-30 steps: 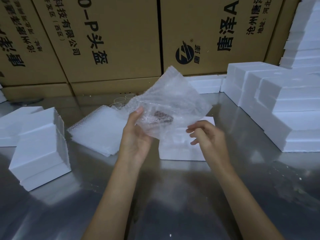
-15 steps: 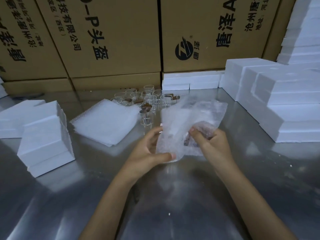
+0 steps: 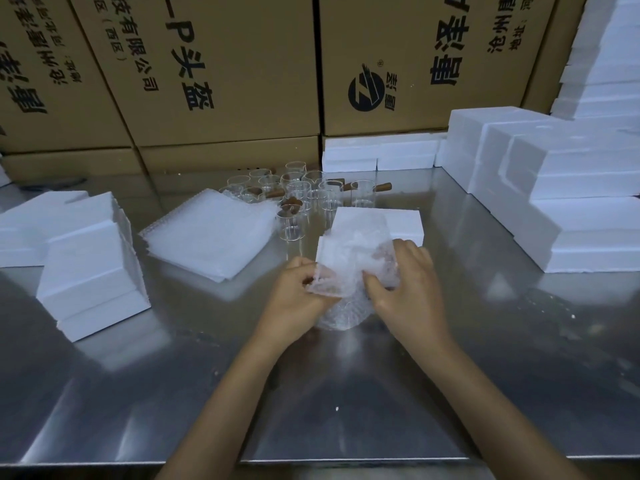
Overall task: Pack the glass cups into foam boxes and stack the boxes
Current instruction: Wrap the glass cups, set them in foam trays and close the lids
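Since a second ago the bubble-wrap bundle [image 3: 349, 271] has come down from chest height to just above the bench [image 3: 346, 393], and my hands have closed in on it from both sides.

Largest in view, cardboard cartons [image 3: 225, 74] printed with black characters wall off the whole 12 o'clock side. At 2 to 3 o'clock I see stacked foam boxes [image 3: 561, 188] stepping down toward me, with a taller white stack behind them at the corner. At 9 o'clock sits another pile of foam boxes, and just inside it, toward 10 o'clock, a fanned stack of bubble-wrap sheets [image 3: 211, 233]. At 12 o'clock, near the cartons, stands a cluster of glass cups [image 3: 304, 199] with brown handles, upright and close together.

Just beyond my hands lies an open foam box [image 3: 401, 223], partly hidden by the bundle. I cannot make out the cup inside the wrap clearly.

On the left hand [image 3: 294, 303], the grip is closed on the wrap's near-left edge, fingers curled and pinching it. The right hand [image 3: 408, 292] curls its fingers over the right side of the bundle, holding it firmly.
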{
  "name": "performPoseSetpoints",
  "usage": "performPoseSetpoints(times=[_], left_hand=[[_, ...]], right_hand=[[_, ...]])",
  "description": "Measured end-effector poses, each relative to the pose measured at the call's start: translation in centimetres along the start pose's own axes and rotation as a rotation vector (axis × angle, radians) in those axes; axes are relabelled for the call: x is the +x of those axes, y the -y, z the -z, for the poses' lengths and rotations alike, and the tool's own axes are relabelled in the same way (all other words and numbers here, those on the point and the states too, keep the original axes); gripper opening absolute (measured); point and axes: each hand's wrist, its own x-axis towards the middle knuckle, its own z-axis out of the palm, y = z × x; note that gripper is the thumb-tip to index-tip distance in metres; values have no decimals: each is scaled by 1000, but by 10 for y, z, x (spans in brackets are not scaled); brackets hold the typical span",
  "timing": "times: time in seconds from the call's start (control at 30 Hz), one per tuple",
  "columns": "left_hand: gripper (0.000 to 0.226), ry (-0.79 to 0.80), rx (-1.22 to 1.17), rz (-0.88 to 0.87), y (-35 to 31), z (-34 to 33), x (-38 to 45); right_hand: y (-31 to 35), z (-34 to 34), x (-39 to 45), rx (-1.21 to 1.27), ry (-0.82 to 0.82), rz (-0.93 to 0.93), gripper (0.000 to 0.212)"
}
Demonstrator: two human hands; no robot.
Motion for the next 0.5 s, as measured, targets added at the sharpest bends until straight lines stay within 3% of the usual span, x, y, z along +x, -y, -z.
performPoseSetpoints(times=[0.13,0.3,0.43,0.5], left_hand=[[40,0,-4,21,-5,-6,3],[43,18,-127,2,-2,-1,-4],[23,-29,-9,-173,-2,7,-8],[15,-38,178,-319,-1,5,-10]], right_hand=[[16,-8,-13,100,53,73,16],[18,-3,-24,-202,234,238,19],[20,-5,-24,-352,308,290,12],[20,-6,-26,-374,325,301,19]])
